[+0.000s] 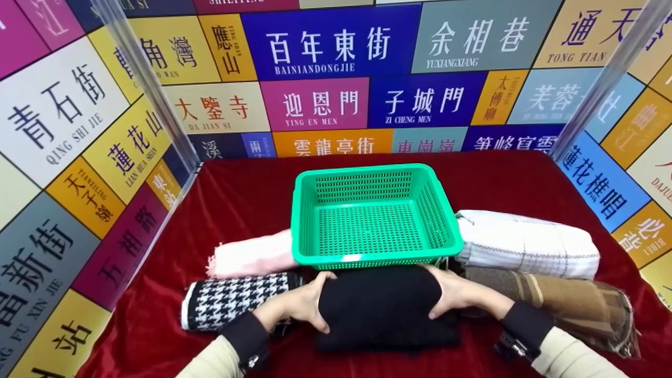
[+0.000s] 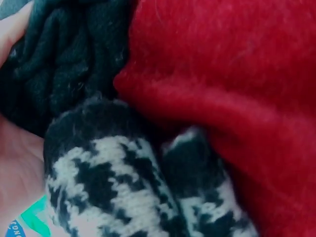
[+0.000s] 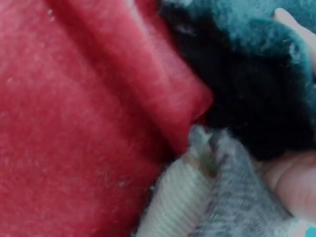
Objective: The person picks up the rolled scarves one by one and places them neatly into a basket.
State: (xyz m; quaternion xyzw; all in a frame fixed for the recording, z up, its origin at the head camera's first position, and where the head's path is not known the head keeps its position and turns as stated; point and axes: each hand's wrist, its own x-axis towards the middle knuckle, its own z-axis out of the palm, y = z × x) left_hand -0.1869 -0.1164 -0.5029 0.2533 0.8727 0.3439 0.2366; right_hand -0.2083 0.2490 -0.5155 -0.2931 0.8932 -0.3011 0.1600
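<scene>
A black folded cloth (image 1: 382, 310) with a soft, fuzzy surface lies before me, just in front of the green basket (image 1: 295, 226). My left hand (image 1: 303, 303) grips its left end, thumb on the near side. The right hand (image 1: 458, 292) holds the opposite end in the same way. In the left wrist view the black cloth (image 2: 74, 59) shows bunched folds, with part of the left hand (image 2: 17, 170) at the frame's edge. In the right wrist view, fingers of the right hand (image 3: 296, 185) lie against the dark cloth (image 3: 256, 94); their tips are partly hidden.
A houndstooth roll (image 1: 236, 299) and a pink folded cloth (image 1: 254, 255) lie left of the basket. On the right are a white checked cloth (image 1: 530, 244) and a brown striped roll (image 1: 572, 304). All rest on a dark red table cover (image 1: 241, 194), with sign-covered panels behind.
</scene>
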